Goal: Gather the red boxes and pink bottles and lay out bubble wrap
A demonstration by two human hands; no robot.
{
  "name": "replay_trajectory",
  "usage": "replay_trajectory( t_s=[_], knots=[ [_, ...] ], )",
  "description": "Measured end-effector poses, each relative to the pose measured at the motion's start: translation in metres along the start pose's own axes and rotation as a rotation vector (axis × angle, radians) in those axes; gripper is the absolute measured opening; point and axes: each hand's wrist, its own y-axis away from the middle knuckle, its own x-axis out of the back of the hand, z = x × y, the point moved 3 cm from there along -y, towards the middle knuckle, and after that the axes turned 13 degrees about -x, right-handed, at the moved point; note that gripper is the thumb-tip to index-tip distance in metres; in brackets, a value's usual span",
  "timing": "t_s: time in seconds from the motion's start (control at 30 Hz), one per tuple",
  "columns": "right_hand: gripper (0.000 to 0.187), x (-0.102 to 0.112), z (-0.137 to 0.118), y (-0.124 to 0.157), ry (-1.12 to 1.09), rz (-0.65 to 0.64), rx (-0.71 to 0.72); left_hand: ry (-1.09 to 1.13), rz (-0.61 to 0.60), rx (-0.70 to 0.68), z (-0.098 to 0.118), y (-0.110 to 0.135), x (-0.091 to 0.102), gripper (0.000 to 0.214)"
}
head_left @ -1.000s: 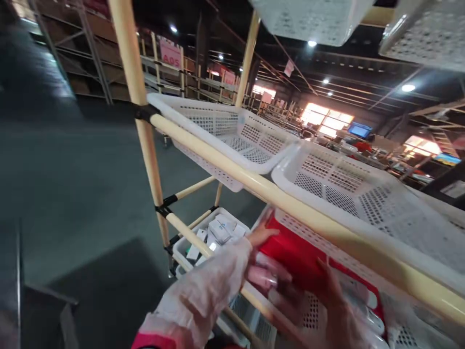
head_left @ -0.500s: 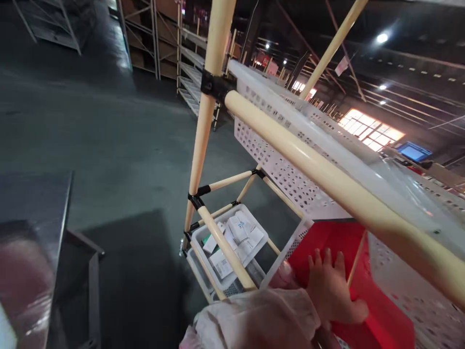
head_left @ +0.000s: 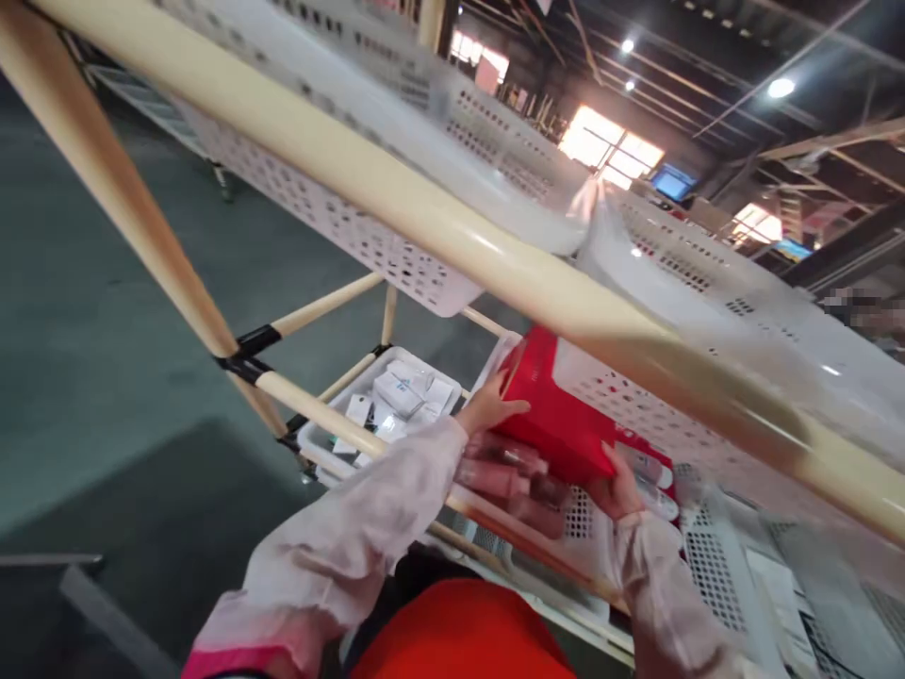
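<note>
A red box [head_left: 555, 415], its surface plain apart from small faint lettering, is held between my two hands on the lower level of a tube-frame rack. My left hand [head_left: 491, 404] grips its left end, thumb on the near face. At the box's lower right corner, my right hand [head_left: 617, 486] is closed round the edge, its fingers partly out of sight. Just under the box, a white basket [head_left: 600, 547] contains several pink bottles [head_left: 495, 476]. The box's far side is hidden behind an upper basket and a rail.
Across the front runs a cream rail [head_left: 452, 226], with white perforated baskets [head_left: 714, 273] behind it. Lower left, a white bin [head_left: 321, 443] contains white packages [head_left: 403, 389]. At right are white-capped bottles [head_left: 654, 467] and another perforated basket [head_left: 714, 556]. A cream post [head_left: 120, 179] stands left.
The view has swung to the right. My left hand, earlier spread over the red box, now grips its left end. My right hand has come into clear view on the box, which is now tilted differently.
</note>
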Motion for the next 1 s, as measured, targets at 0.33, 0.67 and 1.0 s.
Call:
replay_trajectory(
  t_s=[0.33, 0.67, 1.0],
  knots=[
    [0.043, 0.033, 0.012, -0.003, -0.024, 0.160, 0.014, -0.453, 0.038, -0.089, 0.031, 0.030, 0.021, 0.062],
    [0.040, -0.134, -0.012, 0.113, -0.052, -0.223, 0.470, -0.722, 0.444, 0.082, 0.087, 0.263, 0.152, 0.069],
    [0.060, -0.427, -0.039, 0.240, 0.188, -1.370, 0.612, -0.723, 1.246, 0.290, 0.127, 0.536, 0.155, 0.062]
  ],
)
